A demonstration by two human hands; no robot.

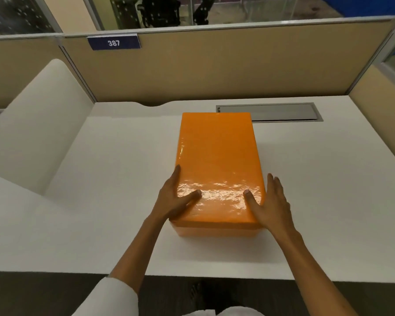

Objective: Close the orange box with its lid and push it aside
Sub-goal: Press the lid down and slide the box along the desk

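Observation:
A glossy orange lid (217, 160) lies flat on top of the orange box (214, 230), which stands in the middle of the white desk (105, 201). Only a thin strip of the box shows under the lid's near edge. My left hand (176, 199) clasps the near left corner, thumb on top of the lid and fingers along the left side. At the near right corner my right hand (269, 201) does the same, thumb on top and fingers down the right side.
A grey cable hatch (283, 111) is set into the desk just behind and right of the box. Beige partition walls (203, 67) close the desk at the back and right. A white curved panel (32, 124) rises on the left. The desk's front edge runs under my forearms.

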